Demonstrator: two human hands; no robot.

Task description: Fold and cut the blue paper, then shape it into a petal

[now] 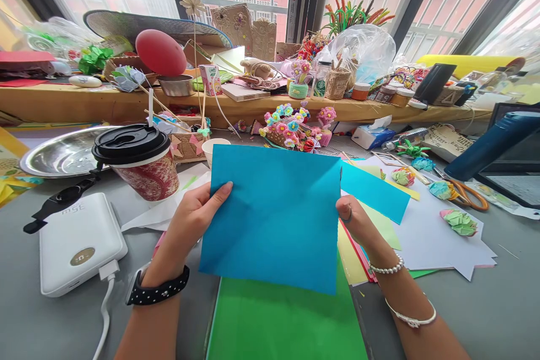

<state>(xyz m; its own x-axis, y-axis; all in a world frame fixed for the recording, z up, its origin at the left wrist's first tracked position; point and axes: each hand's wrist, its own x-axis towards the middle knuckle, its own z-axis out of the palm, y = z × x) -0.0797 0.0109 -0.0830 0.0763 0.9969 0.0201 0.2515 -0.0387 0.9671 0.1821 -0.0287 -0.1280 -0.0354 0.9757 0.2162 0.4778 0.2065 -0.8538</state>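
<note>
A blue sheet of paper point(274, 214) is held up in front of me above the grey table. My left hand point(192, 219) grips its left edge, thumb on the front and fingers behind. Its right edge is pinched by my right hand point(354, 219), most fingers hidden behind the sheet. A green sheet point(287, 323) lies flat under it near the table's front edge. More coloured sheets, among them another blue one point(373, 191), fan out to the right on white paper point(439, 236).
A lidded paper cup point(141, 160) stands left of the sheet, beside a white power bank point(76, 242) with a cable. Orange scissors point(466, 194) and small folded paper flowers point(459, 222) lie at right. A metal tray point(63, 152), flower baskets and a cluttered wooden shelf point(126, 104) fill the back.
</note>
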